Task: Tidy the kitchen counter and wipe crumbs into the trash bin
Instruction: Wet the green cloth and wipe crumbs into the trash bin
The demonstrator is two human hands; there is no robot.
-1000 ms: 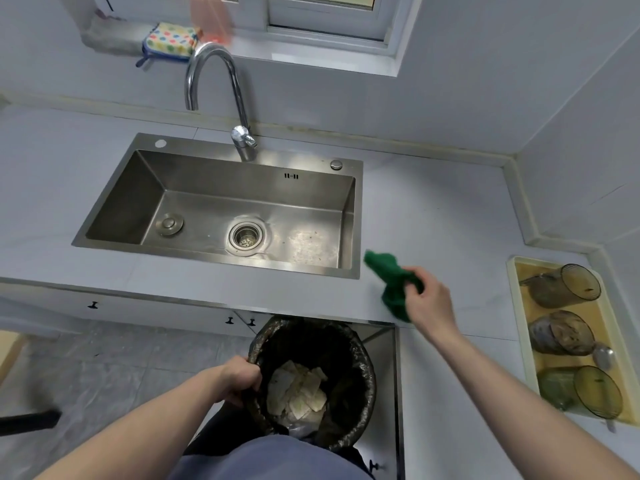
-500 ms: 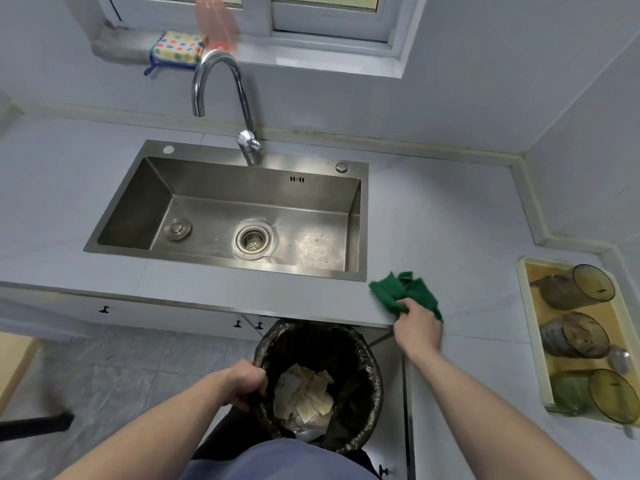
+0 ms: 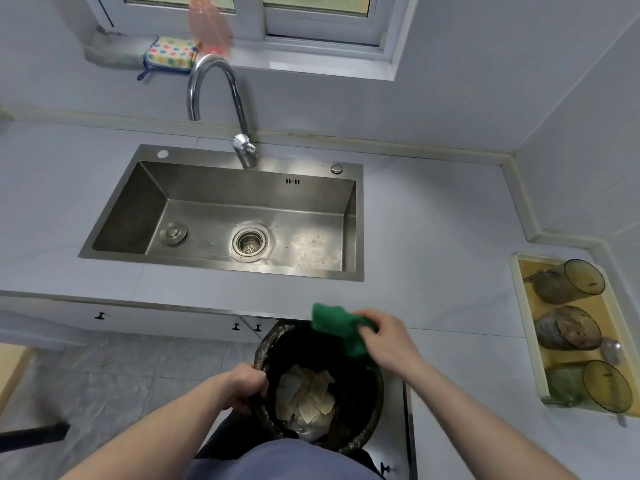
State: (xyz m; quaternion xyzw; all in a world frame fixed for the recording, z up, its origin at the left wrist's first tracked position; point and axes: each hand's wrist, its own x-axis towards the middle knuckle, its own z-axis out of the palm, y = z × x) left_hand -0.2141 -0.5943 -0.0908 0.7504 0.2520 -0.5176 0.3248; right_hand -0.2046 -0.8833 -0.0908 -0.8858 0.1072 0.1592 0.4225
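Observation:
A black-lined trash bin (image 3: 375, 396) sits below the counter's front edge, with crumpled paper scraps inside. My left hand (image 3: 242, 388) grips the bin's left rim. My right hand (image 3: 388, 337) holds a green cloth (image 3: 337, 323) at the counter edge, hanging partly over the bin's opening. The grey counter (image 3: 433, 237) stretches to the right of the sink.
A steel sink (image 3: 221, 188) with a curved tap (image 3: 214, 95) is set in the counter. At the right, a yellow tray (image 3: 519, 327) holds three tinted glass mugs lying on their sides. A spotted sponge (image 3: 171, 53) and a pink bottle (image 3: 207, 26) stand on the window sill.
My right hand has dragged the green cloth toward me across the counter to its front edge, so it now hangs over the bin. My left hand stays on the rim.

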